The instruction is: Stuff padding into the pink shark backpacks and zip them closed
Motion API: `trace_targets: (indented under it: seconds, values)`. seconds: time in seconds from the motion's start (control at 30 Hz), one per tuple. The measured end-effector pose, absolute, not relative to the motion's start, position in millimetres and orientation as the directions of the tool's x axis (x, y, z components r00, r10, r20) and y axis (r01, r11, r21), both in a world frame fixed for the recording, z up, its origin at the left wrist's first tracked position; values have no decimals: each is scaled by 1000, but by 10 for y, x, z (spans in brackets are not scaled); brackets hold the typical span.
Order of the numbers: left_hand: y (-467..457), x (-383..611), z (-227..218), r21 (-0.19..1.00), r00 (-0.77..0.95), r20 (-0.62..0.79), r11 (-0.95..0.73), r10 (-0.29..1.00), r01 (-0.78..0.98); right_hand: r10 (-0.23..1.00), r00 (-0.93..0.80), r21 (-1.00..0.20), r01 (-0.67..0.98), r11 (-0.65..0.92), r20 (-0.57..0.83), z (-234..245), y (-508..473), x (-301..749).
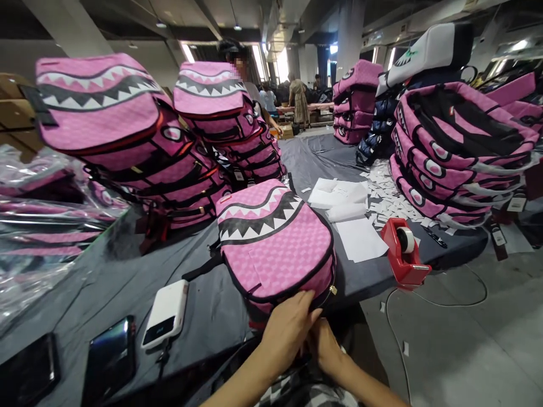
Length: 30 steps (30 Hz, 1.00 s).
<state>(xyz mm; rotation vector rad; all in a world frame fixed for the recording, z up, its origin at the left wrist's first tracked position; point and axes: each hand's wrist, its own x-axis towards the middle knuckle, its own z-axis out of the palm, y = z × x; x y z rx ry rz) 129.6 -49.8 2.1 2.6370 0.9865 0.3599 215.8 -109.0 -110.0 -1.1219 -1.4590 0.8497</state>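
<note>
A pink checkered backpack (275,254) with a black-and-white shark-teeth band lies on the grey-covered table, its near edge toward me. My left hand (291,319) is closed on that near edge, thumb and fingers bent around the fabric. Just below and to the right, my right hand (326,345) is closed beside my left thumb; what its fingers grip is hidden. A gold zip pull (333,290) hangs at the bag's right corner, close to both hands. One black strap (203,267) sticks out on the bag's left side.
Stacked pink backpacks (102,107) stand behind left, with another stack (212,93) beside them. Opened bags (458,130) are piled right. White papers (360,237), a red tape dispenser (405,254), a power bank (166,314) and phones (111,353) lie around. A person (235,53) is behind.
</note>
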Motion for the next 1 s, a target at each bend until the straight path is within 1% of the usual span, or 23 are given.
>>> trace_targets:
  seconds: [0.03, 0.1, 0.17, 0.2, 0.23, 0.27, 0.33, 0.4, 0.43, 0.47, 0.53, 0.6, 0.63, 0.7, 0.77, 0.83, 0.9, 1.0]
  values:
    - [-527, 1167, -61, 367, 740, 178, -742, 648, 561, 941, 43, -911, 270, 312, 335, -1091, -1102, 2166]
    - [-588, 1025, -171, 384, 706, 335, -774, 624, 503, 935, 80, -883, 366, 295, 346, -1041, -1054, 2157]
    - [-638, 993, -171, 376, 591, 524, -789, 614, 486, 925, 38, -819, 480, 314, 377, -944, -918, 2127]
    - [-648, 984, -126, 370, 531, 594, -791, 605, 487, 924, -1, -795, 508, 330, 383, -881, -838, 2113]
    - [-644, 960, -56, 371, 489, 635, -791, 599, 487, 922, -37, -784, 513, 348, 385, -810, -765, 2106]
    - [-623, 912, 31, 384, 470, 646, -788, 602, 481, 918, -78, -779, 504, 373, 389, -731, -712, 2108]
    - [-539, 744, 225, 450, 477, 605, -768, 638, 456, 892, -162, -756, 481, 444, 421, -555, -688, 2147]
    - [-431, 523, 391, 515, 510, 537, -740, 672, 433, 825, -157, -683, 488, 543, 543, -367, -764, 2230]
    - [-381, 419, 451, 531, 535, 506, -733, 676, 424, 769, -130, -613, 528, 588, 626, -272, -817, 2283]
    - [-340, 331, 492, 538, 564, 478, -732, 673, 417, 698, -102, -519, 595, 614, 709, -180, -864, 2339]
    - [-288, 221, 523, 542, 629, 434, -745, 645, 389, 570, -141, -294, 743, 601, 810, -5, -902, 2451]
    - [-273, 181, 503, 549, 676, 409, -757, 612, 353, 505, -272, -93, 806, 585, 819, 138, -851, 2566]
    - [-276, 172, 480, 550, 687, 410, -763, 600, 339, 484, -337, -19, 806, 592, 808, 186, -799, 2631]
    - [-289, 147, 413, 546, 685, 422, -770, 594, 330, 470, -422, 57, 787, 614, 775, 208, -678, 2781]
    - [-302, 107, 311, 541, 676, 416, -764, 608, 353, 486, -449, 67, 782, 620, 750, 113, -571, 2934]
    - [-311, 83, 174, 508, 698, 394, -774, 599, 378, 521, -431, 25, 788, 615, 737, -75, -509, 3036]
    - [-327, 110, 31, 416, 720, 409, -817, 561, 400, 578, -371, -77, 792, 605, 727, -294, -504, 3055]
    - [-378, 266, -126, 186, 688, 553, -874, 470, 448, 684, -262, -299, 753, 586, 681, -512, -589, 2985]
